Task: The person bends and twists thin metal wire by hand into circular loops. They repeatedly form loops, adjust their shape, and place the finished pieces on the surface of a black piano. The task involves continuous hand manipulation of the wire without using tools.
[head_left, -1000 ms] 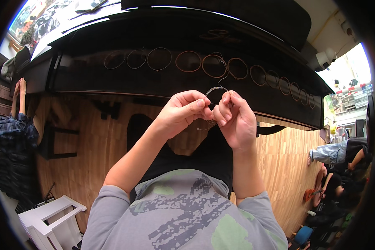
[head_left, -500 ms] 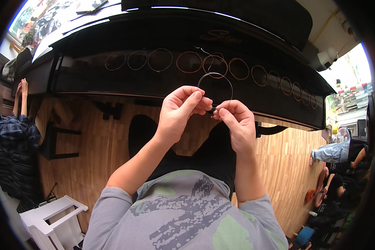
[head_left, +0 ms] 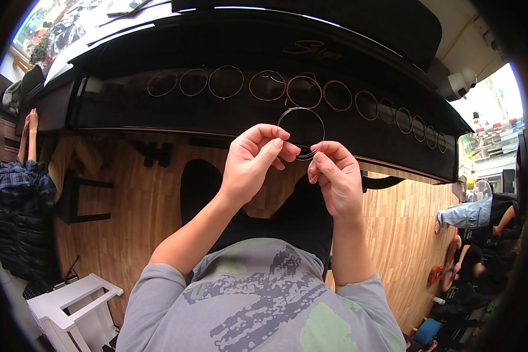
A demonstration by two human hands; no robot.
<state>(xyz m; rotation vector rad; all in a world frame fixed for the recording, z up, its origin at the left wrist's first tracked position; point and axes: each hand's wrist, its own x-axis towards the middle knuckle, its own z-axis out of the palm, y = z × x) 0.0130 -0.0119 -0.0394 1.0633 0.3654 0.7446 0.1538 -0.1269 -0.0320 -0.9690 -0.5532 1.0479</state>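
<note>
A thin silvery coiled wire ring [head_left: 302, 108] hangs upright between my hands, over the front edge of a black piano [head_left: 188, 114]. My left hand [head_left: 252, 161] pinches its left side with thumb and forefinger, the other fingers curled. My right hand [head_left: 334, 176] pinches its lower right side between thumb and forefinger, fingers bent. Just beyond, a row of several coiled strings lies along the piano's black surface: silvery coils [head_left: 242, 82] toward the left, copper-coloured coils [head_left: 351, 97] from the middle to the right.
At left, a person in a plaid shirt [head_left: 17, 188] has hands at the piano's end, near a dark stool [head_left: 88, 185]. A white wooden piece of furniture [head_left: 53, 299] stands lower left. At right are other people [head_left: 469, 211] and a small orange guitar-like instrument [head_left: 437, 273] on the wooden floor [head_left: 393, 234].
My hands have shifted apart from their bunched grip, the right turning and moving slightly right. The held ring shows much more fully, first rising, then dipping slightly in the last half second.
</note>
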